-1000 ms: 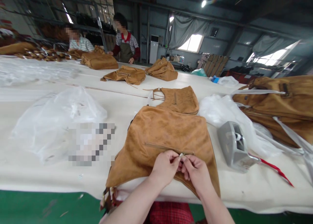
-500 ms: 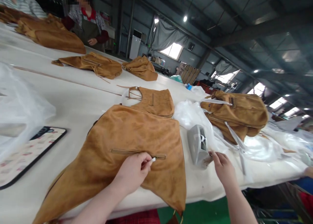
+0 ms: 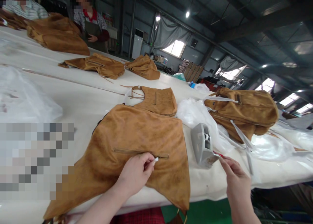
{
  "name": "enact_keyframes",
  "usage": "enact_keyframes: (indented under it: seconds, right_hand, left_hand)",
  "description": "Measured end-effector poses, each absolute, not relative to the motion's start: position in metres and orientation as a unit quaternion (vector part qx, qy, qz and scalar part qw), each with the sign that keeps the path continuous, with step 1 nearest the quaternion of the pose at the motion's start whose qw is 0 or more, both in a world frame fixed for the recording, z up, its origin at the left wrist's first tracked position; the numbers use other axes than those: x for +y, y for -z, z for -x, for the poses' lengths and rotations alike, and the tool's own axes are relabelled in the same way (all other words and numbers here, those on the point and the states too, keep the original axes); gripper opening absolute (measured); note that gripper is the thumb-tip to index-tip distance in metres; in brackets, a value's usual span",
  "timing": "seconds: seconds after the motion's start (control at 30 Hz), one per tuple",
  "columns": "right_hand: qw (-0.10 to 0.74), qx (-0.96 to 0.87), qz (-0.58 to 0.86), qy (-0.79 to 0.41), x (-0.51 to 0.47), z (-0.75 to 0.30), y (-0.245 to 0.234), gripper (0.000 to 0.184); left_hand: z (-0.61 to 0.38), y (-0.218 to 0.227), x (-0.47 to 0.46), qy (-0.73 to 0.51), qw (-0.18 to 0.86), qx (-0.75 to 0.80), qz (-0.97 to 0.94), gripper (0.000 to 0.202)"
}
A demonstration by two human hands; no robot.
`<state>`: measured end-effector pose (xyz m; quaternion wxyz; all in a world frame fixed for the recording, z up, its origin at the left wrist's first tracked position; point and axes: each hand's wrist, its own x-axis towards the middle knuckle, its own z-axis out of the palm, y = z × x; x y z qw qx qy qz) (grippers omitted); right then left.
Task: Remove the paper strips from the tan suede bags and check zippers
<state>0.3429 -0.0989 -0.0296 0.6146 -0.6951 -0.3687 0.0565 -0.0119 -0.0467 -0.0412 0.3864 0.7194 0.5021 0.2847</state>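
Note:
A tan leather bag (image 3: 144,129) lies flat before me, with a long zipper (image 3: 127,151) across its panel. My left hand (image 3: 137,170) rests on the bag, thumb and fingers pinching a small white piece (image 3: 156,159) at the zipper; whether it wraps the zipper pull is hidden. Right of the bag stands a grey tape dispenser (image 3: 201,145) with a small roll inside. At its near end, my right hand (image 3: 236,173) pinches a slim red and silvery thing (image 3: 217,154), too small to name, its tip by the dispenser.
A smaller tan bag (image 3: 160,100) lies just behind. At the right, a stuffed tan bag (image 3: 251,110) with white straps sits on clear plastic wrap (image 3: 193,111). More bags (image 3: 56,35) lie farther back, near two people. A plastic bag (image 3: 26,97) covers the left side of the table.
My right hand now shows a slim red and silvery thing between its fingers, a little right of where it was. The left hand keeps its pinch at the zipper. The view has shifted slightly.

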Motion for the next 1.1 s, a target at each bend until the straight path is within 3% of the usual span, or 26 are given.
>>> enact_keyframes:
  seconds: [0.27,0.4,0.53,0.67,0.77,0.87,1.1]
  right_hand:
    - [0.633,-0.292,0.667,-0.265,-0.105,-0.340,0.053,0.044]
    - [0.634,-0.270,0.680,-0.251,-0.104,-0.350,0.063,0.048]
    - [0.576,-0.241,0.754,-0.203,-0.116,-0.346,0.064,0.054]
    - [0.527,-0.323,0.775,-0.132,-0.125,-0.292,0.044,0.042]
    - [0.562,-0.414,0.664,-0.268,-0.116,-0.227,0.031,0.033]
    - [0.523,-0.448,0.582,-0.434,-0.101,-0.173,0.032,0.031]
    - [0.460,-0.446,0.580,-0.503,-0.084,-0.149,0.052,0.037]
  left_hand:
    - [0.003,0.037,-0.053,-0.284,0.355,0.537,-0.711,0.015]
    - [-0.002,0.040,-0.056,-0.308,0.312,0.544,-0.715,0.015]
    - [0.000,0.051,-0.056,-0.357,0.354,0.518,-0.692,0.013]
    - [0.000,0.059,-0.059,-0.394,0.366,0.511,-0.670,0.013]
    - [-0.002,0.061,-0.064,-0.404,0.334,0.515,-0.678,0.019]
    - [-0.004,0.061,-0.069,-0.393,0.286,0.525,-0.698,0.022]
    - [-0.007,0.063,-0.076,-0.379,0.223,0.535,-0.721,0.020]
